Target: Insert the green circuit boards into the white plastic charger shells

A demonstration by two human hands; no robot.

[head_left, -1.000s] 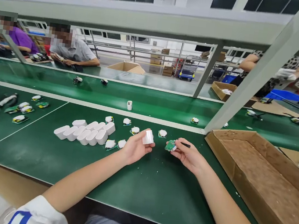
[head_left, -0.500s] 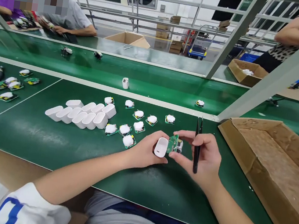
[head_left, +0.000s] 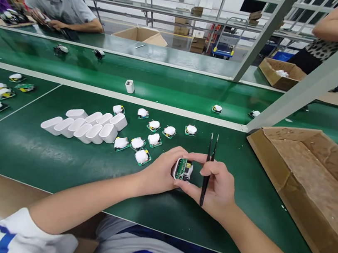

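Observation:
My left hand (head_left: 159, 169) is closed around a white plastic housing (head_left: 175, 170), mostly hidden by the fingers and the board. At its mouth sits a green circuit board (head_left: 182, 170) with dark and yellow parts; how deep it is inside I cannot tell. My right hand (head_left: 220, 186) grips that board between thumb and forefinger. Black tweezers (head_left: 205, 177) stand upright in the same hand, tips up and apart. To the left, several white housings (head_left: 94, 133) stand in slanting rows. Beside them lie several circuit boards topped with white blobs (head_left: 154, 139).
A cardboard box (head_left: 277, 179) stands close on my right. Behind the bench runs a green belt (head_left: 167, 93) carrying a white housing (head_left: 129, 86) and boards. A slanted metal post (head_left: 314, 75) rises at the right. Across the belt, a person (head_left: 68, 12) handles parts.
My right hand has moved left and brought the circuit board against the housing's mouth, turning it so its components show. The view has shifted slightly, and another board shows on the belt beside the post.

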